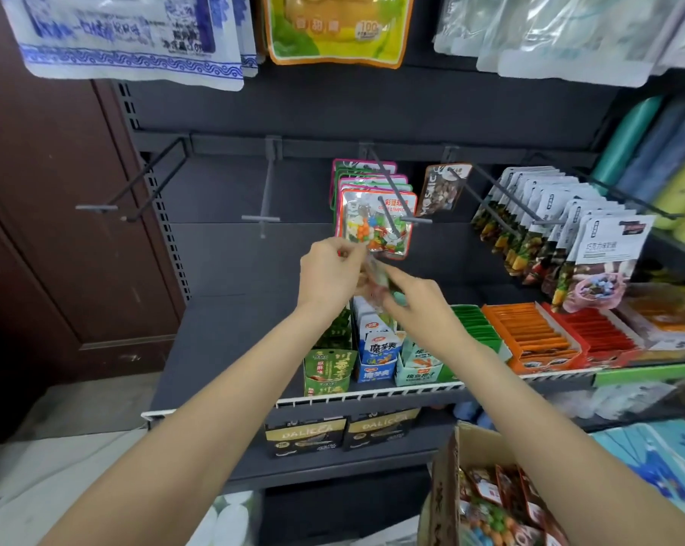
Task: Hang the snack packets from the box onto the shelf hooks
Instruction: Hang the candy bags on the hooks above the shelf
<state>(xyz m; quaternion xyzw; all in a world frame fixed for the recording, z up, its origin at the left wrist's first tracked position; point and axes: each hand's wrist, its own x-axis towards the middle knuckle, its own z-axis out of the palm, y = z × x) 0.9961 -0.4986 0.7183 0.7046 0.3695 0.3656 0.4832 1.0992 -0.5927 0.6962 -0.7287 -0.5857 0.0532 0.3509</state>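
Your left hand (329, 275) and right hand (419, 305) meet at the centre of the view, both curled around a blurred snack packet (376, 279) held between them, just below the colourful packets already hanging (374, 226) at about 12 o'clock from your hands. The left fingers look pinched on the packet's upper edge near the front hanging packet; the right hand's fingers are curled on its lower part, though blur makes the exact grip hard to read. The hook (388, 199) carrying those packets runs toward you, its tip just above and to 1 o'clock of your hands. To do this step well, keep the packet flat and taut between both hands so its hanging hole faces the hook tip, then guide it on with the left pinch while the right hand steadies the bottom. I judge the risk is missing the hole or knocking the front packet off, so line up before you push. Two bare hooks (260, 218) stand at 10 o'clock if this one fills. The box (445, 490) with more packets sits at 5 o'clock, low and well apart from your hands, below the shelf edge (372, 394).
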